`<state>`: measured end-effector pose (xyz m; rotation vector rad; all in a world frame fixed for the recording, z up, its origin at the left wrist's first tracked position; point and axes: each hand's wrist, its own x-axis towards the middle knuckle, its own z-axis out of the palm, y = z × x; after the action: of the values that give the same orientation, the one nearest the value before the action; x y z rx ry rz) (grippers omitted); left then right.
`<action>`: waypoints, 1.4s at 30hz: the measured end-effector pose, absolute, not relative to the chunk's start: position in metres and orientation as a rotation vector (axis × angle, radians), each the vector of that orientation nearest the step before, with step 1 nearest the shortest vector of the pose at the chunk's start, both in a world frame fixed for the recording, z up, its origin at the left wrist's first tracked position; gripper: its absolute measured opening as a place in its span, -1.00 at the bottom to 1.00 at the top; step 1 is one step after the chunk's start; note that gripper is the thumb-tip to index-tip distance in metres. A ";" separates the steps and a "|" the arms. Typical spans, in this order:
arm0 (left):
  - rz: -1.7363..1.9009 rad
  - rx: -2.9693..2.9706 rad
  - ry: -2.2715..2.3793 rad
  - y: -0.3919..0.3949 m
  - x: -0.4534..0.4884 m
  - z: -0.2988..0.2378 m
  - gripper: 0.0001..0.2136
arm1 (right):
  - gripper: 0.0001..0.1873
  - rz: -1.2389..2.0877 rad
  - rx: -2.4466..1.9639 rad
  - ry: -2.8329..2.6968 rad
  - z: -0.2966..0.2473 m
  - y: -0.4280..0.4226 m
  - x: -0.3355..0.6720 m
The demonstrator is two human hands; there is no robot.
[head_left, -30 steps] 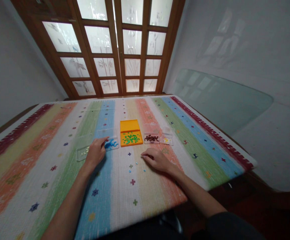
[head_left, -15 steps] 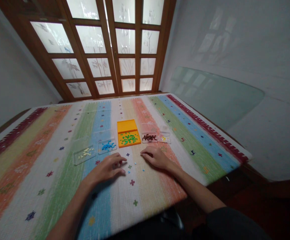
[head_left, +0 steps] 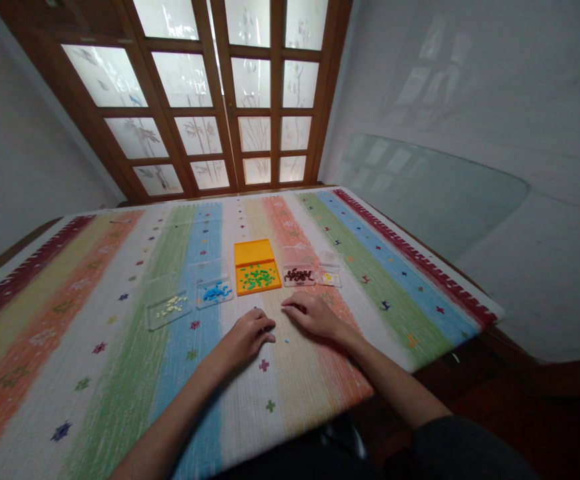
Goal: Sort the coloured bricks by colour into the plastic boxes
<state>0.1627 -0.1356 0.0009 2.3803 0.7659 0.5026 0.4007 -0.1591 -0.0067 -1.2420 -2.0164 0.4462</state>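
My left hand (head_left: 250, 337) rests low over the cloth, palm down. Its thumb and forefinger are bent and a little apart at the place where small blue pieces lay, and the fingers hide what is under them. One small blue piece (head_left: 287, 341) lies on the cloth between my two hands. My right hand (head_left: 314, 315) lies on its side on the cloth, fingers pressed together and pointing left; whatever they hold, if anything, is hidden. Just beyond both hands stands an open orange box (head_left: 254, 252) with many green pieces (head_left: 257, 276) in its near half.
Left of the orange box are a clear box of blue pieces (head_left: 217, 291) and a clear box of pale yellow pieces (head_left: 171, 306). On its right stand clear boxes of dark brown pieces (head_left: 299, 275) and yellow pieces (head_left: 328, 277). A striped cloth (head_left: 120, 360) covers the table.
My left hand has moved right, its fingers drawing closer together and covering the spot where small blue pieces lay. My right hand has hardly moved.
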 end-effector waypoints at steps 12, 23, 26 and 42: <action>0.632 2.381 0.707 -0.159 0.180 0.000 -0.92 | -0.83 0.427 -1.235 -2.009 -0.006 -0.159 0.401; 0.659 2.488 0.750 -0.162 0.184 -0.009 -0.80 | -0.83 0.433 -1.252 -2.006 -0.006 -0.161 0.401; 0.642 2.459 0.756 -0.158 0.178 -0.008 -0.80 | -0.82 0.443 -1.237 -2.011 -0.006 -0.160 0.401; 0.647 2.497 0.818 -0.153 0.170 -0.007 -0.88 | -0.86 0.404 -1.232 -2.037 -0.007 -0.160 0.403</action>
<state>0.1699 -0.1534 -0.0068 2.4967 0.8183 0.6469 0.4031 -0.1600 -0.0070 -1.2316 -2.0370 0.4037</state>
